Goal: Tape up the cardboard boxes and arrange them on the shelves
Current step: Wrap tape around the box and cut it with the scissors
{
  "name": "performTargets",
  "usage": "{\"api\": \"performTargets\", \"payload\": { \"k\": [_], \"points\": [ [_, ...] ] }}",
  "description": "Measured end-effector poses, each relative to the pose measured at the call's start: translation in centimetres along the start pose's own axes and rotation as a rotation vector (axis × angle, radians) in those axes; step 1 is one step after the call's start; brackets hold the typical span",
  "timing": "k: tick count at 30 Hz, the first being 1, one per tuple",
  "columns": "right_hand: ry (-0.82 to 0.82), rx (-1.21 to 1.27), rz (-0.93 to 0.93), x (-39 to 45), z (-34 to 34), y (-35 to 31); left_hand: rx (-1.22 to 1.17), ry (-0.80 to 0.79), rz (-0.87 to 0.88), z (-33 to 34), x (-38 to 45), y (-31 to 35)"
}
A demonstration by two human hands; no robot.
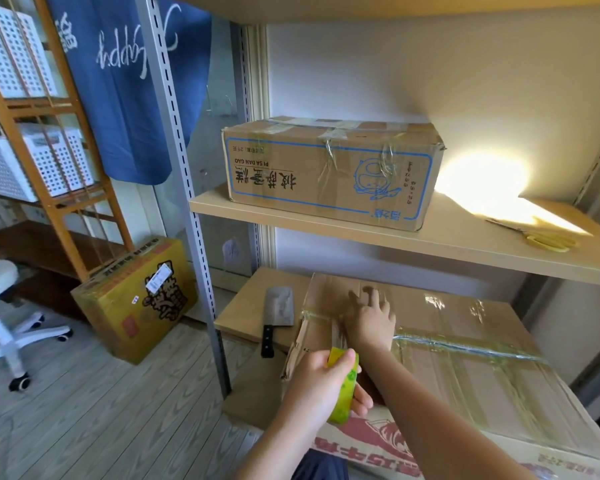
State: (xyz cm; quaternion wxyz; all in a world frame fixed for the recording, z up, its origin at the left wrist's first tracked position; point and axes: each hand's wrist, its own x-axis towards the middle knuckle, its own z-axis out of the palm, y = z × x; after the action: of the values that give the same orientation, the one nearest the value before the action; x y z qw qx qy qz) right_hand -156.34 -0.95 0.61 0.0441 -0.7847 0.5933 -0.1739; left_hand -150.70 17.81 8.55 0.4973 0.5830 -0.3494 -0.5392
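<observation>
Cardboard box (465,368) fills the lower right of the frame on the bottom shelf (246,306), right hand (369,322) pressing flat on its taped top near the left edge. Left hand (321,382), lower centre, grips the green tape roll (343,386) just beside that edge.

arms: bare, no sleeves seen | lower garment (321,465): dark blue

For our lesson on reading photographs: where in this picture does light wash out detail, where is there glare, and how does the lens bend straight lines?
Head view: a bright patch of light washes out the wall and the shelf right of the upper box; tape on the lower box glints near the right hand; the metal upright leans and bows, a wide-angle effect.
</observation>
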Motion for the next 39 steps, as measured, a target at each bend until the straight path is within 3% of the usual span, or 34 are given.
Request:
{"api": "performTargets", "payload": {
  "k": [2, 4, 6, 8, 10, 13, 14, 18, 21, 25, 30, 33, 39],
  "points": [
    [0.04, -0.058, -0.254, 0.5, -0.5, -0.2, 0.008, -0.026, 0.006, -0.1, -0.1, 0.0],
    [-0.081, 0.105, -0.45, 0.5, -1.2, 0.0, 0.021, -0.024, 0.026, -0.2, -0.2, -0.3],
    [-0.35, 0.413, -0.38, -0.3, -1.6, 0.8, 0.019, -0.02, 0.034, -0.1, -0.1, -0.8],
    [-0.519, 0.528, -0.312, -1.3, -1.7, 1.6, 0.029, -0.019, 0.023, 0.1, 0.3, -1.2],
    [-0.585, 0.39, -0.345, -1.7, -1.2, 2.1, 0.041, -0.045, 0.025, 0.2, 0.3, -1.5],
    [-0.629, -0.084, -0.546, -1.1, -1.6, 2.1, 0.024, -0.123, 0.084, 0.0, -0.1, -2.0],
    [-0.646, -0.166, -0.529, -0.8, -1.5, 1.9, -0.004, -0.149, 0.115, -0.3, -0.4, -2.0],
    [-0.697, -0.147, -0.393, 0.1, -1.0, 0.9, 0.019, -0.176, 0.142, -1.4, -0.8, -3.4],
    [-0.661, -0.112, -0.353, -0.1, -0.2, 0.9, 0.161, -0.191, 0.037, -1.1, -2.1, -6.0],
    [-0.595, -0.132, -0.391, -0.7, 0.0, 0.8, -0.08, -0.114, -0.03, -1.5, -2.1, -8.7],
    [-0.487, -0.276, -0.453, -2.9, -1.9, -0.3, -0.148, -0.129, -0.002, -1.0, -1.8, -10.4],
    [-0.535, -0.132, -0.522, -6.7, -3.3, 0.5, -0.196, -0.134, 0.023, -1.2, -1.2, -11.3],
    [-0.382, -0.161, -0.547, -10.4, -3.3, 2.4, -0.03, -0.043, -0.177, -1.2, 0.1, -15.4]
  ]
}}
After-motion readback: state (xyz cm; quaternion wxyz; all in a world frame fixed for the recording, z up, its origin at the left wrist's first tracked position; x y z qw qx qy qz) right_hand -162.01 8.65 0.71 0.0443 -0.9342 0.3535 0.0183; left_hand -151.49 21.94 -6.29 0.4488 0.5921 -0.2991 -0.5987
